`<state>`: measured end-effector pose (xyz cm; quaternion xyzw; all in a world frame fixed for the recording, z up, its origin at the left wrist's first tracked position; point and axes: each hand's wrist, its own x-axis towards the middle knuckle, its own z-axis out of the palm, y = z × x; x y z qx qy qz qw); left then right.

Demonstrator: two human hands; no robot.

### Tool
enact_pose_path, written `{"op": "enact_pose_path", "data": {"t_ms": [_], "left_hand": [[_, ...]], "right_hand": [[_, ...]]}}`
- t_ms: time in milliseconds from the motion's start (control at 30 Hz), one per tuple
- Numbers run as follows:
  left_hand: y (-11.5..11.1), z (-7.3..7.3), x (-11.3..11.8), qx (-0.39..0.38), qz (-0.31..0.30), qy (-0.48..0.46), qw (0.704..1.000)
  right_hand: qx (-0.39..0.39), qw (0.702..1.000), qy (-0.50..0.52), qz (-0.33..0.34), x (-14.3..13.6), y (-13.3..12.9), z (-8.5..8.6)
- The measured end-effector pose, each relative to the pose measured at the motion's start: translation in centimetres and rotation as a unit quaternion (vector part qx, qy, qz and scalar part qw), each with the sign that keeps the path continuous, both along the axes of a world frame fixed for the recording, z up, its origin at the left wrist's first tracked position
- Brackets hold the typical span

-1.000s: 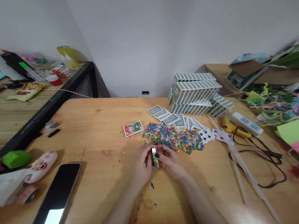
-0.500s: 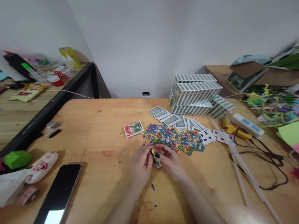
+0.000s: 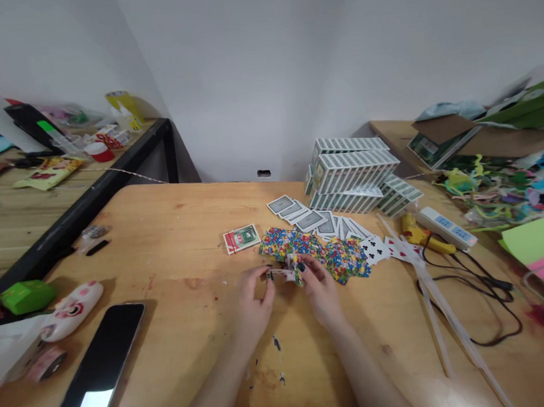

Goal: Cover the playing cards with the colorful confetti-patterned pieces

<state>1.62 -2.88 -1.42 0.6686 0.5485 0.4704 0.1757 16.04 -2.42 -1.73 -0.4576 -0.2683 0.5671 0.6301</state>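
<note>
Between my hands, just above the table, is a small folded playing card (image 3: pixel 283 276) with white and multicoloured faces. My left hand (image 3: pixel 254 303) pinches its left end between thumb and fingers. At the right end, my right hand (image 3: pixel 322 294) grips a colourful folded part. Whether this is one card or two joined pieces cannot be made out. Behind my hands lie spread cards with a multicoloured pattern (image 3: pixel 297 242). Grey-backed cards (image 3: pixel 310 219) fan out beyond them, and a few face-up cards (image 3: pixel 373 248) lie to the right.
A green-and-white card box (image 3: pixel 241 238) lies behind my left hand. Striped boxes (image 3: pixel 355 171) are stacked at the back. A yellow glue gun (image 3: pixel 426 241), a power strip (image 3: pixel 447 228) and clear sticks (image 3: pixel 449 312) are at right. A phone (image 3: pixel 100 367) lies at left.
My hands have moved slightly apart. The folded card, earlier held upright and mostly covered by fingers, now stretches sideways between them with its white side showing. The view has shifted slightly.
</note>
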Motion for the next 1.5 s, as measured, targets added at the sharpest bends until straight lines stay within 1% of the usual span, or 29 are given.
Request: {"op": "enact_pose_path", "data": {"t_ms": [67, 133, 200, 267, 367, 467, 567, 667, 767, 867, 1000, 1100, 1200, 1300, 1400, 1500], "left_hand": [[0.0, -0.3, 0.0, -0.016, 0.034, -0.022, 0.999], [0.1, -0.6, 0.1, -0.044, 0.051, -0.068, 0.995], [0.1, -0.8, 0.2, -0.069, 0.042, -0.119, 0.99], [0.1, -0.8, 0.4, -0.083, 0.013, -0.141, 0.986], [0.0, -0.4, 0.6, -0.081, -0.056, -0.107, 0.989], [-0.2, 0.2, 0.8, -0.066, -0.123, -0.057, 0.988], [-0.4, 0.7, 0.8, -0.067, -0.163, -0.011, 0.984], [-0.4, 0.6, 0.8, -0.065, -0.192, 0.025, 0.979], [-0.3, 0.3, 0.8, -0.055, -0.197, 0.044, 0.978], [-0.4, 0.1, 0.8, -0.059, -0.195, 0.042, 0.978], [-0.4, 0.1, 0.9, -0.073, -0.204, 0.035, 0.976], [-0.5, 0.2, 0.9, -0.078, -0.207, 0.046, 0.974], [-0.6, 0.6, 0.9, -0.074, -0.21, 0.067, 0.973], [-0.6, 1.2, 0.8, -0.063, -0.214, 0.081, 0.971], [-0.7, 2.0, 0.6, -0.064, -0.223, 0.097, 0.968], [-0.8, 2.3, 0.5, -0.062, -0.222, 0.109, 0.967]], "right_hand": [[-0.008, 1.0, 0.002, -0.03, 0.2, 0.1, -0.2], [-0.012, 0.999, 0.014, -0.035, 0.3, 0.1, -0.2], [-0.015, 0.999, 0.034, -0.017, 0.1, -0.1, 0.0], [-0.018, 0.999, 0.046, 0.009, -0.2, -0.3, 0.2], [-0.019, 0.999, 0.046, 0.023, -0.6, -0.4, 0.4], [-0.023, 0.999, 0.044, 0.014, -0.6, -0.4, 0.5], [-0.036, 0.998, 0.053, 0.011, -0.5, -0.3, 0.6], [-0.038, 0.996, 0.083, 0.017, -0.4, -0.4, 0.7], [-0.026, 0.992, 0.119, 0.021, -0.4, -0.4, 0.9], [-0.023, 0.991, 0.13, 0.022, -0.2, -0.3, 0.9], [-0.02, 0.992, 0.126, 0.013, -0.1, -0.2, 1.0], [-0.023, 0.99, 0.137, 0.026, -0.1, -0.2, 1.2], [-0.023, 0.989, 0.14, 0.031, -0.2, -0.2, 1.5], [-0.028, 0.991, 0.13, 0.026, -0.2, -0.2, 1.7], [-0.033, 0.991, 0.129, 0.03, -0.1, -0.2, 1.7], [-0.032, 0.99, 0.129, 0.041, 0.1, -0.2, 1.6]]}}
